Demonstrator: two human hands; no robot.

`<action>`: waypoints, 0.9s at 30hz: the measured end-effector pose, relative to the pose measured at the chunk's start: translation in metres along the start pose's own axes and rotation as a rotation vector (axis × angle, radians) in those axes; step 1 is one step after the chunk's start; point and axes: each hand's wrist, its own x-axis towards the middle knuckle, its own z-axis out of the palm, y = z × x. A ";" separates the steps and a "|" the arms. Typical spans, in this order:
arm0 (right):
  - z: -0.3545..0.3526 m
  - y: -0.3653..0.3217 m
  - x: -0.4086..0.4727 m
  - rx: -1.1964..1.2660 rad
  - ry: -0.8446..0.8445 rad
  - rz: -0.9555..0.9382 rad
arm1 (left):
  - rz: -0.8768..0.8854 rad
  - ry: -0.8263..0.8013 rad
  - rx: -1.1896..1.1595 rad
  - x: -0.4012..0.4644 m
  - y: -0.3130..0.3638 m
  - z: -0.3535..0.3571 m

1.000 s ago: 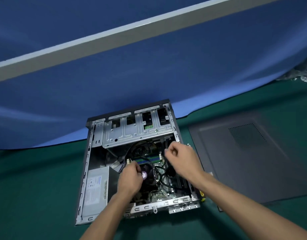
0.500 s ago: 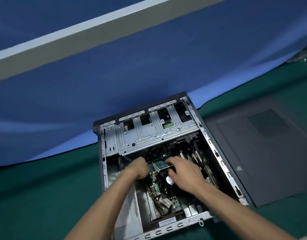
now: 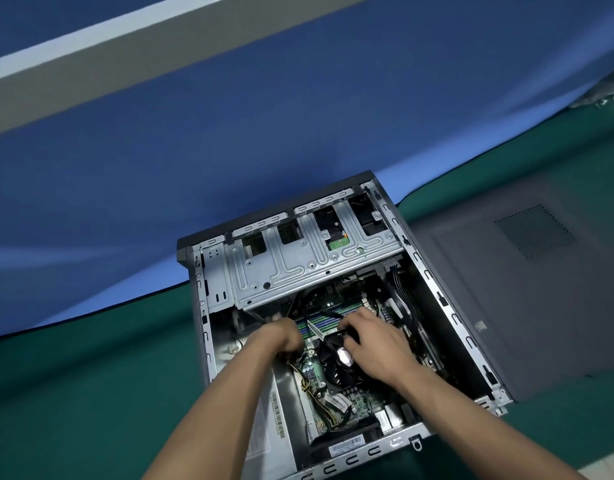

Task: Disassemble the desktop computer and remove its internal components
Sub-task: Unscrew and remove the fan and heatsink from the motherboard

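We have the opened computer case [image 3: 333, 327] at lower centre of the frame on the green bench [image 3: 73, 393]. Our left hand [image 3: 276, 337] and right hand [image 3: 374, 344] curl at the memory slots [image 3: 328, 318] above the fan [image 3: 336, 363]; what each grip holds, we cannot tell. Probably freeing a memory stick; next, lift it straight out.

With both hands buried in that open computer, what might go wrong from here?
1. The left hand and right hand work at the memory slots, where a stick looks half lifted; uneven pulling might strain the slot or stick.
2. Black cables cross that spot and may snag.
3. The right hand lies over the cooler fan; leaning on it might stress the blades.
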 end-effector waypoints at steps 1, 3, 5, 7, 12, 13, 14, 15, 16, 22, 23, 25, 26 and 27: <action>0.000 0.001 0.000 0.004 -0.001 0.003 | -0.006 0.012 0.021 0.002 0.000 0.002; 0.001 0.001 0.001 0.013 -0.002 0.008 | -0.033 0.008 0.034 0.006 0.001 0.004; 0.002 0.002 0.001 0.022 -0.002 0.008 | -0.051 -0.006 0.039 0.006 0.002 0.004; 0.001 0.001 0.000 0.033 -0.005 0.008 | -0.057 0.004 0.063 0.007 0.002 0.005; -0.001 0.001 -0.003 0.037 -0.014 -0.009 | -0.046 0.042 0.118 0.001 0.003 0.007; -0.001 0.001 -0.004 0.040 -0.016 -0.015 | -0.041 0.041 0.116 0.000 0.003 0.007; -0.001 0.002 -0.004 0.043 -0.018 -0.021 | -0.048 0.036 0.103 0.001 0.002 0.007; -0.001 0.002 -0.004 0.044 -0.021 -0.028 | -0.038 0.036 0.110 0.000 0.002 0.006; -0.001 0.002 -0.004 0.045 -0.024 -0.034 | -0.037 0.042 0.092 -0.001 0.001 0.004; -0.005 0.002 -0.005 0.034 -0.033 -0.042 | 0.057 0.189 0.015 -0.025 0.005 -0.004; -0.005 0.001 -0.006 0.029 -0.024 -0.050 | 0.069 0.221 0.037 -0.030 0.006 -0.003; -0.007 -0.001 -0.008 0.012 0.002 -0.071 | 0.090 0.292 0.113 -0.039 0.007 0.000; -0.007 -0.002 -0.009 -0.021 0.003 -0.087 | 0.108 0.322 0.126 -0.042 0.007 0.003; -0.008 -0.002 -0.011 -0.080 -0.008 -0.112 | 0.140 0.348 0.114 -0.045 0.006 0.007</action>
